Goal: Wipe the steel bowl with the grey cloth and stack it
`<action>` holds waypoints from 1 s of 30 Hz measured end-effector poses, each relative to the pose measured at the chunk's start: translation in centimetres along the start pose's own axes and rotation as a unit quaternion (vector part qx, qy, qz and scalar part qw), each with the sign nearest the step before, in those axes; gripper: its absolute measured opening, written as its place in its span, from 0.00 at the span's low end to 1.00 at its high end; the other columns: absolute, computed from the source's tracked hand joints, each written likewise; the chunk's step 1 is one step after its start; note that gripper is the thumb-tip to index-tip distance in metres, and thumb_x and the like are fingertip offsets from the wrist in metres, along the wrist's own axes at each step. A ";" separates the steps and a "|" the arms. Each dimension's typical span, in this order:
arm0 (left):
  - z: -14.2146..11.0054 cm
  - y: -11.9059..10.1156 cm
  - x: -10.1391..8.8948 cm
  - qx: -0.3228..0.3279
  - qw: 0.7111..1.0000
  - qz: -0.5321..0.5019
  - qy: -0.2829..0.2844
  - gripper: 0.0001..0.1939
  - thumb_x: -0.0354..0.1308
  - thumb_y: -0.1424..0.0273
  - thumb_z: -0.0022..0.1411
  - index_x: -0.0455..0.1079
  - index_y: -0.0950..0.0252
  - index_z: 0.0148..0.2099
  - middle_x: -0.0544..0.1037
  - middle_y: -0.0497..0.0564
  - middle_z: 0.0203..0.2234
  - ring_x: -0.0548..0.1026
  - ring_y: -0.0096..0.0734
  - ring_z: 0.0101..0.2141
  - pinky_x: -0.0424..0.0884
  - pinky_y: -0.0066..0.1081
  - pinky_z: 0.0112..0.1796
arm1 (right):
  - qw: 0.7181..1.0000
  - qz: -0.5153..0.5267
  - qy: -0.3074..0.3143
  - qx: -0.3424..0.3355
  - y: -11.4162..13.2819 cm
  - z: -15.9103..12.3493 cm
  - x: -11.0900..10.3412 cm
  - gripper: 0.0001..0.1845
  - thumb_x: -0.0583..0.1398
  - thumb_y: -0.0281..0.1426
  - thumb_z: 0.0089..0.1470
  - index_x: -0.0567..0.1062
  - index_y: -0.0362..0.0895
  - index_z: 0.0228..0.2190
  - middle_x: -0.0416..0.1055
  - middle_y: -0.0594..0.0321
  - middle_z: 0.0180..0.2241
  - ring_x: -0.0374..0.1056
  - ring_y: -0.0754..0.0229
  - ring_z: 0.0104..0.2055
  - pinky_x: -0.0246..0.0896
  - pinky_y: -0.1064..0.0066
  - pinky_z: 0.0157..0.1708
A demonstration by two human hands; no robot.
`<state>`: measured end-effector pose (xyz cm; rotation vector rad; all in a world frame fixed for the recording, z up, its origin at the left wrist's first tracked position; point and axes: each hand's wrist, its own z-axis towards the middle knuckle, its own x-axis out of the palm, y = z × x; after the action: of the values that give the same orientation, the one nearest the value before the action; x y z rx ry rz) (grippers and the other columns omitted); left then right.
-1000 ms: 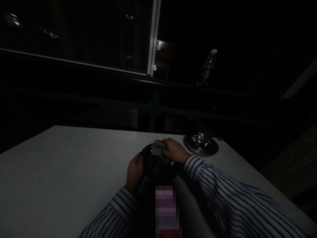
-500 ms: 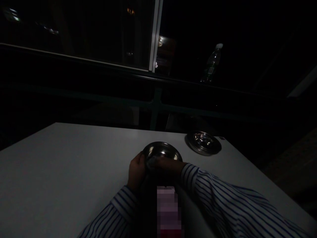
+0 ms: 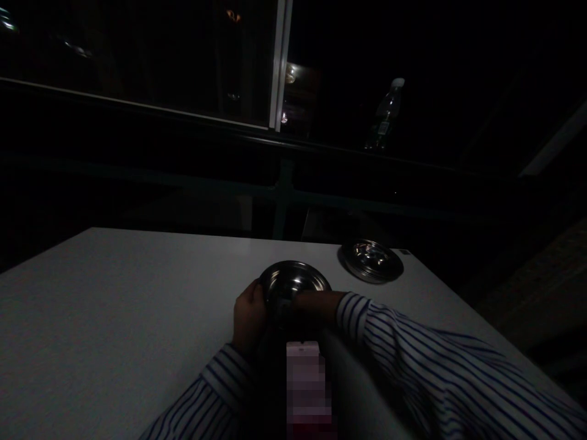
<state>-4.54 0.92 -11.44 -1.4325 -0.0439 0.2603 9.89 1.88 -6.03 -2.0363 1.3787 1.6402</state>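
A shiny metal bowl [image 3: 296, 269] stands at the near middle of the white table, tilted a little toward me. My left hand [image 3: 250, 313] is closed on its left rim, thumb at the edge. Inside the bowl is my right hand [image 3: 308, 304], reaching in over the right side with its fingers bent down. A pale grey bit of what looks like a cloth [image 3: 285, 303] shows at those fingers, pressed against the inner wall. Shadow hides most of the fingertips.
Stacked metal bowls [image 3: 372, 261] sit at the table's [image 3: 137, 293] far right corner. A lit, blurred-out screen [image 3: 305, 379] lies close in front of me. On the dark window ledge behind stands a clear bottle [image 3: 384, 119] with a white cap.
My right hand has gone lower and deeper into the bowl, taking the grey cloth-like piece down the inside. My left hand keeps its hold. The view has shifted slightly.
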 end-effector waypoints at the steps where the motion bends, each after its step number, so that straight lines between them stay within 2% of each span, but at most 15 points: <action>1: 0.0 0.0 0.0 0.004 1.000 -0.006 0.003 0.18 0.45 0.65 0.56 0.72 0.68 0.39 0.78 0.55 0.34 0.74 0.38 0.36 0.67 0.33 0.37 | 1.000 -0.007 0.003 -0.001 -0.1 -0.2 0.0 0.09 0.58 0.24 0.48 0.76 0.40 0.34 0.75 0.61 0.33 0.70 0.62 0.33 0.61 0.74 0.34; 5: 0.1 -0.2 0.1 0.000 1.000 -0.021 0.020 0.17 0.46 0.65 0.56 0.72 0.68 0.39 0.78 0.56 0.34 0.74 0.38 0.35 0.68 0.33 0.37 | 0.996 -0.065 -0.065 0.008 0.2 0.8 -0.2 0.12 0.54 0.26 0.52 0.73 0.40 0.39 0.72 0.56 0.42 0.68 0.58 0.42 0.60 0.70 0.41; 10: 0.1 -0.1 0.1 0.005 0.999 -0.035 0.034 0.18 0.46 0.64 0.56 0.71 0.69 0.41 0.78 0.57 0.34 0.74 0.38 0.35 0.68 0.34 0.36 | 0.977 -0.102 -0.153 0.103 -1.3 1.9 -1.2 0.16 0.52 0.22 0.52 0.69 0.33 0.43 0.67 0.41 0.46 0.64 0.48 0.49 0.57 0.60 0.45; 14: 0.2 0.1 0.4 0.008 0.999 -0.034 0.034 0.18 0.46 0.63 0.56 0.71 0.69 0.39 0.78 0.56 0.33 0.74 0.36 0.32 0.68 0.33 0.34 | 0.971 -0.087 -0.176 0.138 -2.2 2.1 -1.4 0.16 0.55 0.22 0.50 0.69 0.34 0.43 0.68 0.42 0.45 0.65 0.49 0.48 0.58 0.62 0.44; 17: 0.4 0.4 0.4 0.006 0.999 -0.040 0.025 0.18 0.46 0.63 0.55 0.71 0.69 0.39 0.78 0.56 0.33 0.75 0.36 0.32 0.68 0.32 0.33 | 0.977 -0.055 -0.170 0.114 -0.7 3.0 -1.1 0.15 0.54 0.25 0.51 0.69 0.37 0.43 0.70 0.48 0.44 0.66 0.53 0.45 0.60 0.67 0.41; 20: 0.5 0.8 0.3 0.008 1.000 -0.013 -0.013 0.17 0.46 0.63 0.55 0.72 0.69 0.36 0.78 0.56 0.31 0.74 0.37 0.33 0.68 0.33 0.34 | 0.990 -0.017 -0.127 0.063 0.9 3.1 -0.7 0.14 0.52 0.24 0.54 0.69 0.38 0.42 0.72 0.54 0.41 0.68 0.60 0.40 0.61 0.73 0.36; 23: 0.3 0.7 0.3 -0.001 0.999 -0.001 -0.041 0.18 0.46 0.63 0.55 0.72 0.69 0.36 0.78 0.57 0.31 0.74 0.38 0.33 0.68 0.33 0.34 | 0.999 0.009 -0.048 0.013 0.7 1.1 -0.9 0.12 0.57 0.22 0.49 0.73 0.42 0.37 0.74 0.61 0.37 0.69 0.64 0.36 0.60 0.76 0.34; 25: 0.2 0.4 0.3 -0.005 0.999 -0.009 -0.037 0.18 0.46 0.64 0.55 0.72 0.69 0.38 0.78 0.57 0.32 0.75 0.38 0.33 0.68 0.33 0.34 | 1.000 0.011 -0.015 0.008 0.0 -0.5 -1.2 0.11 0.61 0.21 0.43 0.75 0.42 0.32 0.74 0.62 0.32 0.69 0.62 0.33 0.60 0.73 0.33; 27: 0.1 0.1 0.4 -0.006 0.999 -0.014 -0.034 0.18 0.46 0.64 0.55 0.72 0.69 0.38 0.78 0.56 0.32 0.75 0.38 0.34 0.68 0.33 0.35 | 1.000 0.013 -0.009 0.014 -0.5 -1.2 -1.3 0.10 0.64 0.20 0.38 0.76 0.41 0.28 0.74 0.62 0.28 0.68 0.60 0.30 0.60 0.71 0.32; 30: 0.1 0.0 0.4 -0.015 0.999 -0.030 -0.037 0.17 0.47 0.65 0.54 0.73 0.70 0.37 0.78 0.57 0.33 0.75 0.38 0.35 0.68 0.34 0.37 | 0.999 0.034 -0.041 0.009 0.2 0.1 -0.8 0.08 0.62 0.21 0.41 0.75 0.42 0.28 0.73 0.64 0.29 0.68 0.64 0.31 0.59 0.75 0.32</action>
<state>-4.13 1.10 -11.44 -1.4478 -0.1509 0.2640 9.72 2.25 -5.36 -1.9109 1.4448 1.7125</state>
